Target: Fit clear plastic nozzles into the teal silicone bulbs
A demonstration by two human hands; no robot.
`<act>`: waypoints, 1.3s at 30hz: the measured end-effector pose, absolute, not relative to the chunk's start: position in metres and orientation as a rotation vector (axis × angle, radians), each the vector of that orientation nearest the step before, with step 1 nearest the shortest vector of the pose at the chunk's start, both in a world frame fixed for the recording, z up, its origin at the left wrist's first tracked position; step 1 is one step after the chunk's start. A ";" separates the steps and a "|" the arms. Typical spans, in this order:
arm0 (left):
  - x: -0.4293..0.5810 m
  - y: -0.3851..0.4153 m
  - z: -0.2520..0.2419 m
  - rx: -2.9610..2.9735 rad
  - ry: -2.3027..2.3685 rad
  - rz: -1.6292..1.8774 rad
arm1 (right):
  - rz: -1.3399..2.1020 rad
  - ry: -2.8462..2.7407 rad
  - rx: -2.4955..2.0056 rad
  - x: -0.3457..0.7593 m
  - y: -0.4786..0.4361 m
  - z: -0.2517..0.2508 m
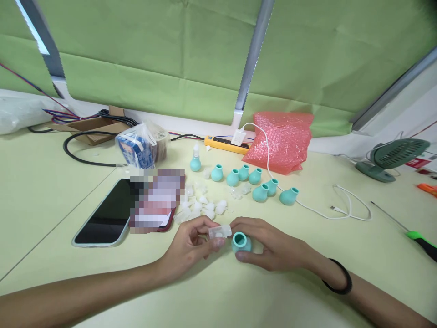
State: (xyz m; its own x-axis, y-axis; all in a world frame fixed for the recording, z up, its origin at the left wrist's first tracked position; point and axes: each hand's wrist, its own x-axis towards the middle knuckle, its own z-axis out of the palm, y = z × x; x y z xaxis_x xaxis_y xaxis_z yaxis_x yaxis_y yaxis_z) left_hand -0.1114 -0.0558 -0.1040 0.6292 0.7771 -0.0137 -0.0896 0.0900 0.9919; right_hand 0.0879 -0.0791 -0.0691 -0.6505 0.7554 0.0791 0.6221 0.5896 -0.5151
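Between the thumb and fingers of my left hand [191, 243] is a clear plastic tube [219, 231], lying nearly level. My right hand [264, 241] is closed around a teal rubber bulb [241, 243], whose round mouth faces up and toward me. The tube's right end is close to the bulb's rim and the right fingertips; whether they touch I cannot tell. Behind the hands lies a pile of small white translucent plastic parts [205, 206]. Several more teal bulbs [233, 177] stand past it, and one bulb [195, 163] has a clear piece upright in its mouth.
Two phones lie at left, a dark-screened one [105, 214] and a red-cased one [170, 218]. Farther back are a wrapped blue packet [134, 148], a yellow power strip [221, 145] and a pink bubble-wrap bag [283, 141]. A white cable [321, 213], screwdriver [414, 234] and green fan [392, 157] are at right.
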 end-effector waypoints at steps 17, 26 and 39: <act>-0.107 -0.055 -0.110 1.509 0.724 0.679 | 0.259 -2.415 -1.285 0.079 -0.086 -0.093; -0.110 -0.054 -0.109 1.843 0.754 0.663 | 0.585 -2.290 -1.328 0.077 -0.088 -0.092; -0.113 -0.058 -0.105 2.025 0.554 0.790 | 1.753 -1.556 -1.456 0.074 -0.089 -0.089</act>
State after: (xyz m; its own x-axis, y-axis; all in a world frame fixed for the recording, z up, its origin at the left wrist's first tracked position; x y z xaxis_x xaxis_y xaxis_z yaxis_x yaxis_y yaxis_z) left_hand -0.1132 -0.0578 -0.1053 0.6997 0.6373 0.3228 0.0861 -0.5238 0.8475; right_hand 0.0744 -0.0892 -0.0889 -0.3910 0.8107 -0.4357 0.3366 -0.3147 -0.8875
